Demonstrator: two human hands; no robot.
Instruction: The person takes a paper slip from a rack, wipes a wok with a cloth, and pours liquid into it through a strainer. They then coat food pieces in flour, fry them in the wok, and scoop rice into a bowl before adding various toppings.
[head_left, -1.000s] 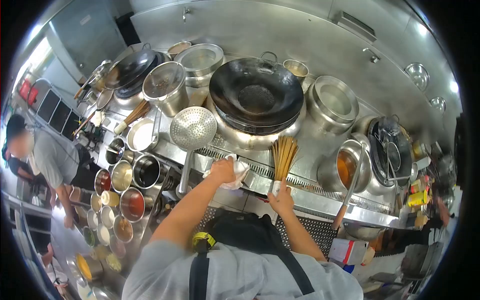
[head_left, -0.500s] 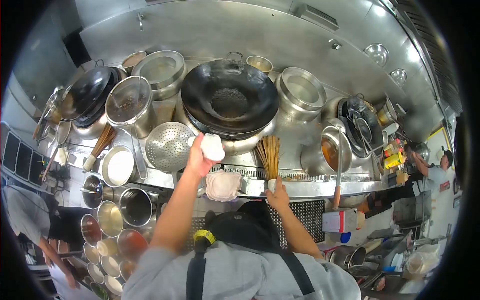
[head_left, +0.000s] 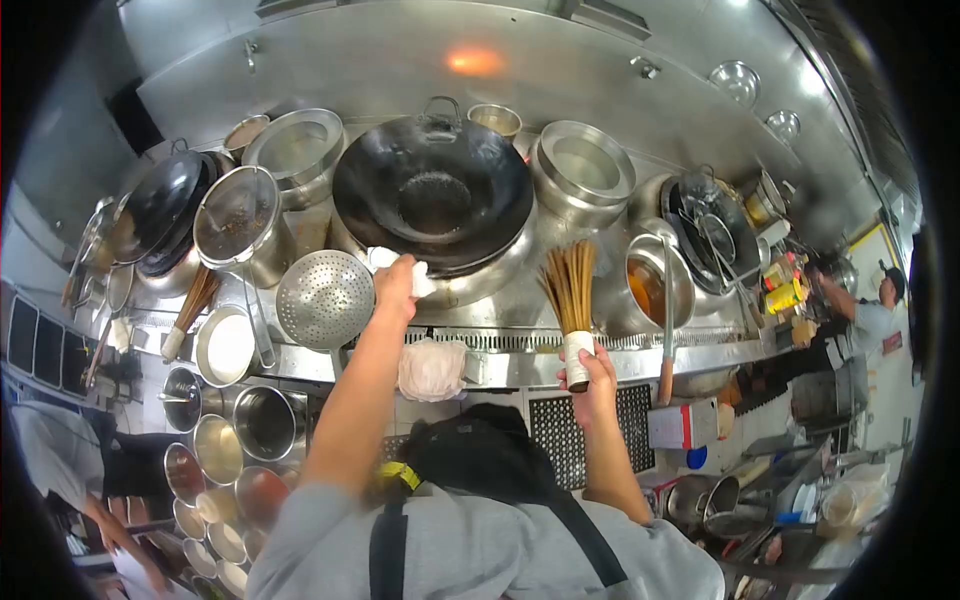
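Observation:
At the near left edge of a black wok (head_left: 470, 205), my left hand (head_left: 396, 288) grips a folded white cloth (head_left: 424, 281). Hand and cloth cover that part of the rim. The wok sits on the stove with its loop handle at the back, and its bottom looks wet. My right hand (head_left: 598, 376) is wrapped around the pale bound handle of a bamboo wok brush (head_left: 568, 285), whose bristles point up and away from me. A perforated skimmer (head_left: 325, 295) lies left of my left hand. A crumpled pale cloth (head_left: 433, 370) rests on the counter's front edge.
Right of the brush stands a steel pot (head_left: 672, 285) with orange liquid and a ladle. A strainer (head_left: 238, 215) covers a pot at left. Several containers, including a dark pot (head_left: 268, 420), stand lower left. People are at both sides. An orange glow (head_left: 475, 62) shows on the back wall.
My left hand has brought the cloth forward to the wok's rim. The right hand has lifted the brush off the counter edge, moving it right. An orange glow has appeared on the wall.

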